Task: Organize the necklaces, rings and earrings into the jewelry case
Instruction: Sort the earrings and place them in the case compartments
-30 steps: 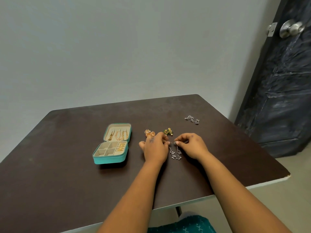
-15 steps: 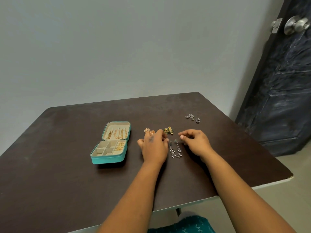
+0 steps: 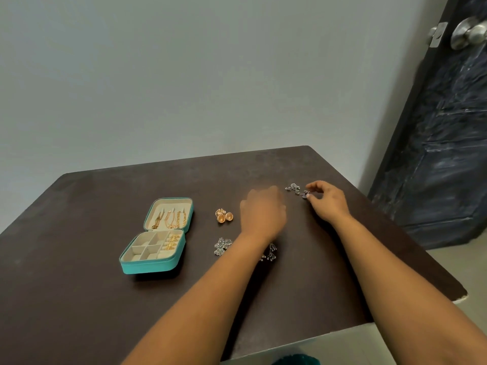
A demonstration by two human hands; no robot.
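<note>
Desk [image 3: 79, 299]: dark brown top; its near right corner is chipped pale.
Case [image 3: 155, 248]: teal, open, on the left of the desk; its near tray is split into cream compartments, with gold pieces in the right ones and the rest bare.
Lid [image 3: 168, 213]: tilted back behind the tray, with gold chains [image 3: 171, 218] hanging inside it.
Silver earring [image 3: 222, 246]: flat on the desk just right of the case, beside the left forearm.
Dangly earring [image 3: 270, 252]: silver, partly hidden under the left wrist.
Gold earrings [image 3: 224, 216]: 2 round pieces touching each other, between the lid and the left hand.
Left hand [image 3: 263, 212]: blurred, back up, fingers curled downward over the middle of the desk; cannot tell whether it holds anything.
Right hand [image 3: 326, 200]: farther and to the right, thumb and forefinger pinching the right end of the far silver set.
Far silver set [image 3: 296, 189]: small silver pieces in a short row near the far right edge.
Door [image 3: 448, 127]: dark, beyond the desk on the right, with a metal knob [image 3: 469, 32].
</note>
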